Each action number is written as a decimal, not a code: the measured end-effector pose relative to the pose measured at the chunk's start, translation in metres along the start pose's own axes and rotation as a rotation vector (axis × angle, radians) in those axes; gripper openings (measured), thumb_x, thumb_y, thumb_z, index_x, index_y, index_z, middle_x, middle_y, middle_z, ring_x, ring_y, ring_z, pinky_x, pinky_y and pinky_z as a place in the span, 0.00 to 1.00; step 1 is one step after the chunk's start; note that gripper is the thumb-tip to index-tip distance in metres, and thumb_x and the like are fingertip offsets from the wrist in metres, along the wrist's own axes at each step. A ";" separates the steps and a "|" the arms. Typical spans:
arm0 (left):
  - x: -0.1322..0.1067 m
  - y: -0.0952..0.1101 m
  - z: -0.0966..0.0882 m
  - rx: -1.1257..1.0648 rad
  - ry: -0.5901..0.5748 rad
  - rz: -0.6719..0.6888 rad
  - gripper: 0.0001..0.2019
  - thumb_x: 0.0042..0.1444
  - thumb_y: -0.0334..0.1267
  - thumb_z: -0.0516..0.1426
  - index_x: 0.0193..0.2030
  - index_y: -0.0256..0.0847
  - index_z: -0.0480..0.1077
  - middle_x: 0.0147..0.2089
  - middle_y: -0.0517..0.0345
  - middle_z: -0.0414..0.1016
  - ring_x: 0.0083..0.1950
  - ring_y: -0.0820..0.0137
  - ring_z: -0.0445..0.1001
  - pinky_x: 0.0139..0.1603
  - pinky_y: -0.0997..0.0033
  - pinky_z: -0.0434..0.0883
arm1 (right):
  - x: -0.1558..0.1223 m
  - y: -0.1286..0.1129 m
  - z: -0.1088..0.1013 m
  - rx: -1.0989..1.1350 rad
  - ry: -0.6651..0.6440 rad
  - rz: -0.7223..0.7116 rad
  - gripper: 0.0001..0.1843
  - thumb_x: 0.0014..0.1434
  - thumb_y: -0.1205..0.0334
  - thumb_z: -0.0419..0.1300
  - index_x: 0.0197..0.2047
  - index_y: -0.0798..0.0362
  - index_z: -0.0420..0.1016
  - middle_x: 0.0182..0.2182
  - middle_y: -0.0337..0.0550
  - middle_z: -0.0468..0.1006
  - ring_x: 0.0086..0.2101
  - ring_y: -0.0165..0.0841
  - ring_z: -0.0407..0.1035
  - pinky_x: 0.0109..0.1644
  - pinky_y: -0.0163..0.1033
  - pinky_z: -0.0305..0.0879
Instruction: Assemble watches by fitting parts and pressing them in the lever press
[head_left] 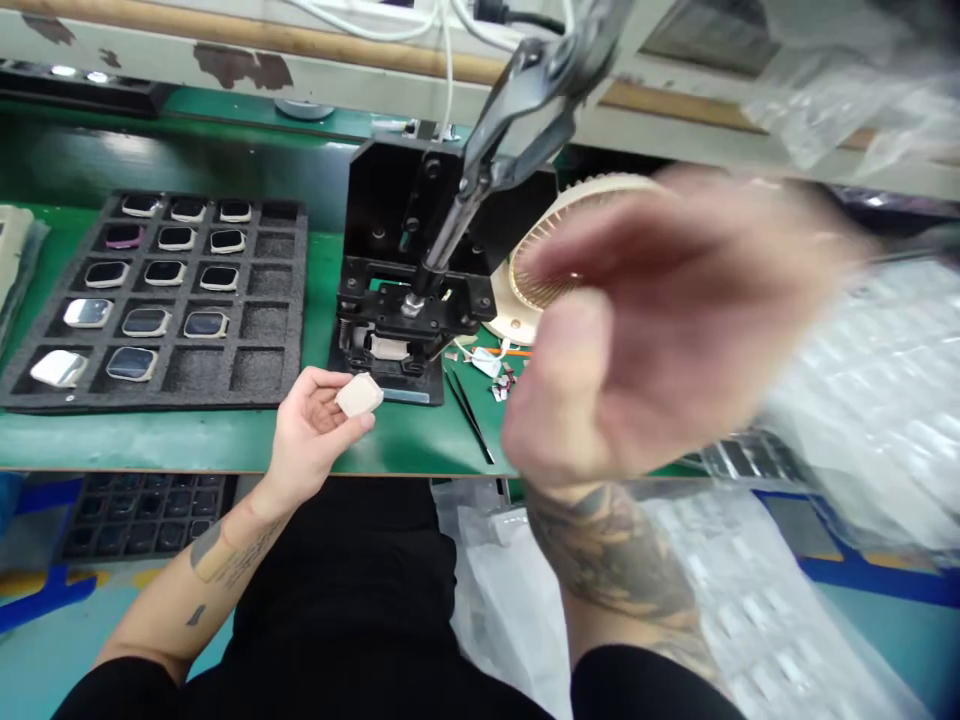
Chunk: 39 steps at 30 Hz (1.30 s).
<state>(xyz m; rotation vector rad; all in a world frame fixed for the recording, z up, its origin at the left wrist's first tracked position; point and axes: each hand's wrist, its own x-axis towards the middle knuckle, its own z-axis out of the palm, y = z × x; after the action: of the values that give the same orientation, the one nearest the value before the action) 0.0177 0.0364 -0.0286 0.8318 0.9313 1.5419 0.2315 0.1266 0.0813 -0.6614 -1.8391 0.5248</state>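
Pinching a pale piece (pixel 359 396) in the left hand (pixel 311 425), with a black press (pixel 390 300) just beyond.
Supporting its far side with bent fingers, beside a foam tray (pixel 295 300); holding the right hand (pixel 645 330) high before a fan (pixel 517 318), blurring too much to tell whether pinching; showing black tweezers (pixel 469 415) between both hands.

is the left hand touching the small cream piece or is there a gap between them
Touching: the head view shows the left hand holding the small cream piece, with the thumb against its lower edge.
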 end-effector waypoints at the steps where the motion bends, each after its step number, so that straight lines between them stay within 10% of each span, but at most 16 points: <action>1: -0.001 0.000 0.000 0.003 -0.009 0.020 0.23 0.55 0.34 0.81 0.52 0.40 0.77 0.47 0.52 0.90 0.47 0.67 0.90 0.50 0.73 0.85 | -0.016 -0.005 0.008 -0.046 0.049 -0.007 0.17 0.81 0.49 0.59 0.64 0.48 0.80 0.52 0.48 0.84 0.55 0.45 0.83 0.61 0.57 0.83; 6: -0.008 0.000 -0.001 0.167 -0.135 0.113 0.16 0.63 0.33 0.76 0.56 0.43 0.85 0.54 0.51 0.89 0.54 0.64 0.90 0.57 0.68 0.85 | -0.081 -0.002 0.041 -0.059 -0.208 0.172 0.14 0.75 0.60 0.70 0.60 0.50 0.80 0.45 0.44 0.84 0.42 0.34 0.79 0.48 0.41 0.81; 16: -0.015 0.002 -0.008 0.528 -0.221 0.348 0.08 0.76 0.32 0.65 0.55 0.46 0.84 0.48 0.53 0.86 0.48 0.65 0.85 0.50 0.66 0.82 | -0.102 0.005 0.052 0.072 -0.156 0.259 0.02 0.73 0.63 0.70 0.48 0.51 0.84 0.37 0.40 0.81 0.37 0.31 0.75 0.44 0.39 0.74; 21: -0.020 0.018 -0.011 1.037 -0.289 0.596 0.20 0.74 0.31 0.66 0.70 0.44 0.76 0.61 0.44 0.83 0.63 0.56 0.84 0.64 0.56 0.83 | -0.108 0.002 0.056 0.192 -0.116 0.486 0.16 0.75 0.56 0.69 0.62 0.48 0.77 0.36 0.36 0.80 0.35 0.30 0.76 0.43 0.38 0.77; 28: -0.014 0.039 -0.027 1.143 -0.125 0.534 0.18 0.74 0.31 0.65 0.68 0.45 0.77 0.64 0.47 0.80 0.57 0.60 0.84 0.54 0.63 0.85 | -0.076 0.026 0.050 -0.499 -0.350 0.048 0.20 0.79 0.66 0.56 0.69 0.58 0.77 0.67 0.63 0.79 0.68 0.51 0.74 0.76 0.62 0.74; 32: -0.012 0.044 -0.023 1.198 -0.101 0.573 0.18 0.74 0.31 0.66 0.68 0.43 0.79 0.60 0.47 0.80 0.49 0.65 0.84 0.45 0.67 0.83 | -0.048 0.051 0.060 -0.677 -0.600 0.075 0.27 0.78 0.73 0.48 0.73 0.65 0.75 0.65 0.69 0.80 0.65 0.55 0.76 0.75 0.65 0.74; 39: 0.000 0.044 -0.024 1.392 -0.181 0.612 0.13 0.79 0.38 0.62 0.65 0.44 0.81 0.60 0.51 0.86 0.41 0.69 0.86 0.40 0.69 0.81 | -0.067 0.038 0.047 -0.442 -0.355 0.039 0.24 0.79 0.71 0.54 0.73 0.56 0.74 0.65 0.58 0.80 0.65 0.47 0.76 0.72 0.55 0.79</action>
<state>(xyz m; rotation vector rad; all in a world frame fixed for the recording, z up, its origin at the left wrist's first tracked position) -0.0226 0.0292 -0.0003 2.3486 1.7041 1.0649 0.2133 0.1089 -0.0051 -0.9457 -2.3120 0.2689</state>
